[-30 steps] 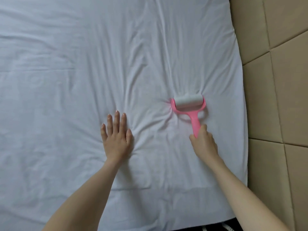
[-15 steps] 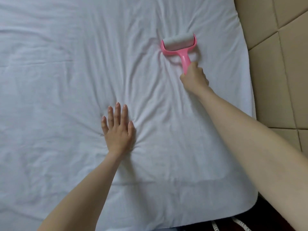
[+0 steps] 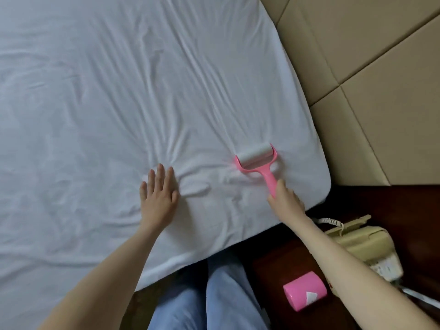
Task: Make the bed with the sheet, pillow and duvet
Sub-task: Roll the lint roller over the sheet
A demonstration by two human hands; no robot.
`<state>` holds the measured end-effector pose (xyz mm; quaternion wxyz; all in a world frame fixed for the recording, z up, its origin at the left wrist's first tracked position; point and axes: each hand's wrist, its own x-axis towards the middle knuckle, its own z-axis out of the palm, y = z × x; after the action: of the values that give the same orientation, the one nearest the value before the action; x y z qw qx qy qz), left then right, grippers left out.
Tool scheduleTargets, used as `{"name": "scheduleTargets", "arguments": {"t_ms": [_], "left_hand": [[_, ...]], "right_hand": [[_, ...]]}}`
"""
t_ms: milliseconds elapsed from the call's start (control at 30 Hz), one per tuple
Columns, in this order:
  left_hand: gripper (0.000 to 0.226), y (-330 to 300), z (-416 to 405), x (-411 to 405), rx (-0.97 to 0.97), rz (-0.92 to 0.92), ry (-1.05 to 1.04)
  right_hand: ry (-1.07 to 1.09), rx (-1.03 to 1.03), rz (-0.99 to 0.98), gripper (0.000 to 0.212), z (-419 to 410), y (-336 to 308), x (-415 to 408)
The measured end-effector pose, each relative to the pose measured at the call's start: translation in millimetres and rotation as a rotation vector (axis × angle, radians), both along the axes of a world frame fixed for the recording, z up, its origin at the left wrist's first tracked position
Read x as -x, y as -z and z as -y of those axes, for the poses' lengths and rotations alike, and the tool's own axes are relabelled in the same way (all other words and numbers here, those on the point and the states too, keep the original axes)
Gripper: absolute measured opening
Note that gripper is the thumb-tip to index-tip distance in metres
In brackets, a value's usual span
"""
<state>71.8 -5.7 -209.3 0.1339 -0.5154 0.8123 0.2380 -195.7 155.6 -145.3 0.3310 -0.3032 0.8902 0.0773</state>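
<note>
Sheet (image 3: 119, 103), white and creased, covers the bed up to its near right corner. The right hand (image 3: 284, 200) has its grip wrapped round the pink handle of a lint roller (image 3: 258, 159), fingers curled over the handle's lower end and hiding it; the white roll lies on the sheet near the corner, with small folds bunched beside it. The left hand (image 3: 158, 189) lies flat on the sheet to the roller's left, its grip spread wide, fingers straight and a little apart, palm down, with creases fanning out from its fingertips. Both forearms run out of the bottom edge. Beyond the corner stands a tan padded headboard (image 3: 369, 67). On the dark surface (image 3: 404, 206) beside the bed sit a beige phone (image 3: 366, 244), partly covered by the right forearm, and a pink roll (image 3: 304, 291). Blue trouser legs (image 3: 209, 298) show below the bed's edge, cut off by the frame.
</note>
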Motion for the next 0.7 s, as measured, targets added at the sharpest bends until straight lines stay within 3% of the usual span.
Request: {"name": "scheduleTargets", "arguments": {"t_ms": [133, 267, 700], "left_hand": [[0.065, -7, -22, -8, -0.017, 0.018, 0.031], [0.066, -7, -36, -15, -0.021, 0.033, 0.088], [0.068, -2, -42, -24, 0.042, 0.023, 0.129]], "right_hand": [[0.014, -0.084, -0.014, 0.031, -69, -13, -23], [0.03, -0.074, -0.019, 0.03, -72, -14, -28], [-0.004, 0.166, -0.011, 0.039, 120, -5, 13]]}}
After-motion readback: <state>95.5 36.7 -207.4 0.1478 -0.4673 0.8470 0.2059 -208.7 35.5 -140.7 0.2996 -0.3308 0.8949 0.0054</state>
